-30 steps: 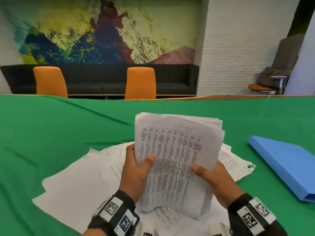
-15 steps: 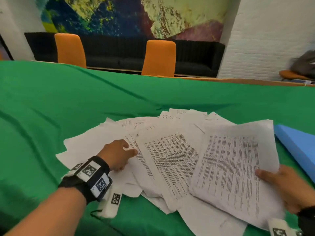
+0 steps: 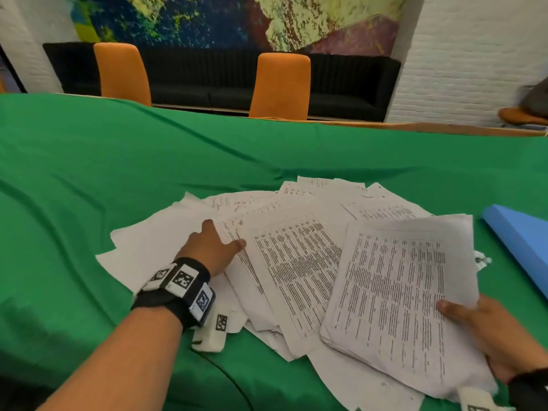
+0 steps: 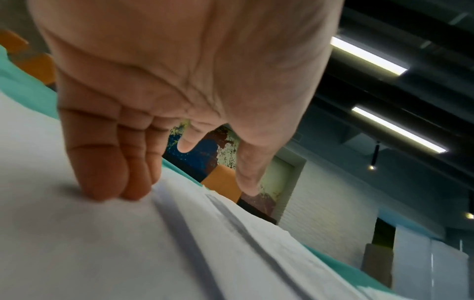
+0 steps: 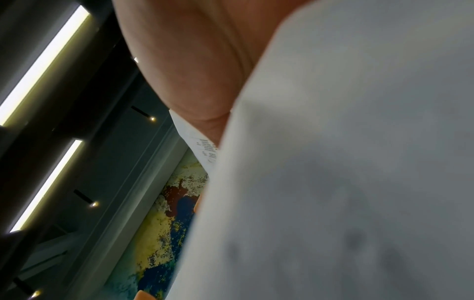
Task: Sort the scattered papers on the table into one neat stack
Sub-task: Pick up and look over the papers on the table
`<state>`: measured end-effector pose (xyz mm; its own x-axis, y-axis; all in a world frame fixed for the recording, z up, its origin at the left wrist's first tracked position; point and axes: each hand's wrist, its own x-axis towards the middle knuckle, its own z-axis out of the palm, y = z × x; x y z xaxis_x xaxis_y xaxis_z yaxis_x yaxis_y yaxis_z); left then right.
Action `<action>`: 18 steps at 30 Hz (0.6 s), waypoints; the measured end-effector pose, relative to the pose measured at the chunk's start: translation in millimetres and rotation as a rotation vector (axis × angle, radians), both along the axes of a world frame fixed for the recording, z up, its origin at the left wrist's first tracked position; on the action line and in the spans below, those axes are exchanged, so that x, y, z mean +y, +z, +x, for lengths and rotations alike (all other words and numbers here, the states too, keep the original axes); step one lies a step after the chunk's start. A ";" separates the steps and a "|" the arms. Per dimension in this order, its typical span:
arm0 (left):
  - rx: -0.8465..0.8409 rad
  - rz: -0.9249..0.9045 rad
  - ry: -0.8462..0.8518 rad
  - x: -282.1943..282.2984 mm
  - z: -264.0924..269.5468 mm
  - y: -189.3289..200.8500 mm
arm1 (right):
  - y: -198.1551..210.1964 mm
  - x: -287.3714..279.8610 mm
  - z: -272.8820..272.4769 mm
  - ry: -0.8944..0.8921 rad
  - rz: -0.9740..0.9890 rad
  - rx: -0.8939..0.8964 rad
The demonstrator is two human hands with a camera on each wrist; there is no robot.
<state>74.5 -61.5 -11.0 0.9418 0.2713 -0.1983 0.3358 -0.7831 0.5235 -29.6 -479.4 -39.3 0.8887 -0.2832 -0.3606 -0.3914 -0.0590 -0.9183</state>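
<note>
Head view: the right hand (image 3: 501, 342), at the lower right of the frame, holds a thick bundle of white printed paper sheets (image 3: 397, 295). Its grip is closed on the bundle's near right corner, with the thumb on top and the fingers hidden under the paper. The bundle lies tilted over the other pages, likely so new sheets can be slid onto it.

The left hand (image 3: 212, 250) is in the middle left of the frame, on the loose white papers spread in a messy fan (image 3: 267, 238) over the green cloth counter (image 3: 89, 173). In the left wrist view its fingertips (image 4: 102, 182) press down on a sheet and the hand is wide, with nothing pinched. It looks like it is pinning or dragging a page so it can be pulled toward the bundle.

In the right wrist view paper fills most of the picture, pressed against the palm, so the fingers cannot be seen there.

A flat blue folder (image 3: 522, 247) lies at the right edge of the frame, near the bundle but apart from it. Two orange chairs (image 3: 280, 84) stand behind the counter, at the top.

Many pages are not gathered yet, so the job seems about partway done. Thin sheets slip and bend easily, so a flat, gentle push is safer than a grab.
</note>
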 end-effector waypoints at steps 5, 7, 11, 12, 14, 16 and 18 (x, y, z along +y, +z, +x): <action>-0.151 -0.418 -0.016 -32.1 -1.6 2.8 | 0.4 3.2 -0.2 -0.027 -0.016 0.011; -0.212 -0.397 -0.062 -51.3 -3.8 2.7 | 1.8 5.0 -1.8 -0.026 -0.011 0.019; -0.294 -0.303 -0.123 -63.5 -6.5 10.5 | 9.7 3.5 -5.0 -0.048 0.038 -0.039; -0.334 -0.300 -0.126 -56.8 -6.0 20.2 | 14.3 2.7 -6.1 -0.058 0.072 -0.062; -0.434 -0.345 -0.150 -34.0 -6.6 47.1 | 23.2 0.8 -8.0 -0.065 0.142 -0.119; -0.509 -0.465 -0.181 -6.4 -9.1 81.5 | 28.5 0.5 -6.3 -0.055 0.188 -0.151; -0.537 -0.655 -0.223 18.2 -15.3 115.7 | 29.7 6.1 -1.6 -0.038 0.202 -0.160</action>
<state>59.1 -43.3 104.7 0.9701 0.0566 0.2362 -0.2108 -0.2871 0.9344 -31.2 -473.3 -9.6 0.9291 -0.2537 -0.2689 -0.2386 0.1442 -0.9604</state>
